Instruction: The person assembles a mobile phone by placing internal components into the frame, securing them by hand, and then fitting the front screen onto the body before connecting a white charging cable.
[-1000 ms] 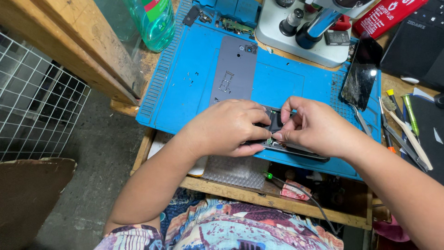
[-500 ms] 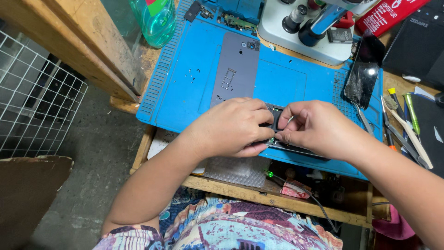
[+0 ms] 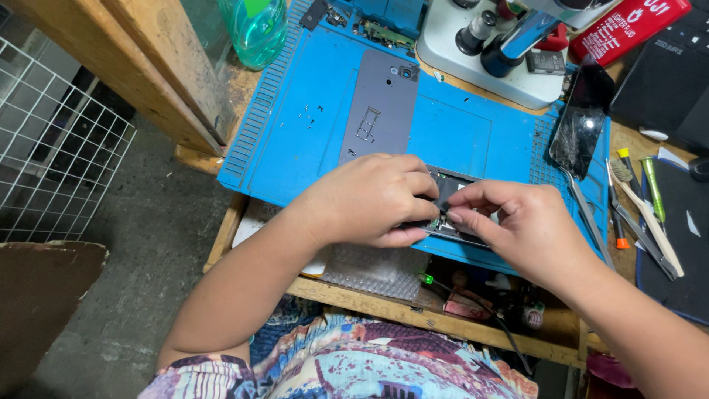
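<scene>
— Blue silicone mat (image 3: 310, 140) under everything, ribbed along its left edge. Why work on that rather than the bare wood?

— Likely because it is soft and grippy. The tiny screws (image 3: 314, 112) scattered on it lie where they were dropped, and the grey back panel (image 3: 380, 111), flat and matte with cut-outs, lies face down without sliding.

— And the opened phone (image 3: 452, 214) itself?

— It lies flat at the near edge of the mat, close to the person's body, between both hands. The left hand (image 3: 365, 199) lies over its left end, fingers curled down and pressing it, seemingly to pin it. The right hand (image 3: 509, 225) comes in from the other side with thumb and forefinger pinched narrow on something small at the phone's dark inner face; what exactly is pinched is too small to tell.

— Hard, shiny things around?

— A second phone with a cracked glass screen (image 3: 580, 125) leans at the mat's right edge. A white microscope base (image 3: 484, 63) stands at the far side, smooth and solid. To the right, slim tools (image 3: 642, 203) with coloured handles lie side by side, within reach of the right hand. A green translucent plastic bottle (image 3: 255, 29) stands at the far left corner, and a textured metal sheet (image 3: 373, 266) pokes out beneath the mat on the wooden bench (image 3: 221, 244).
</scene>
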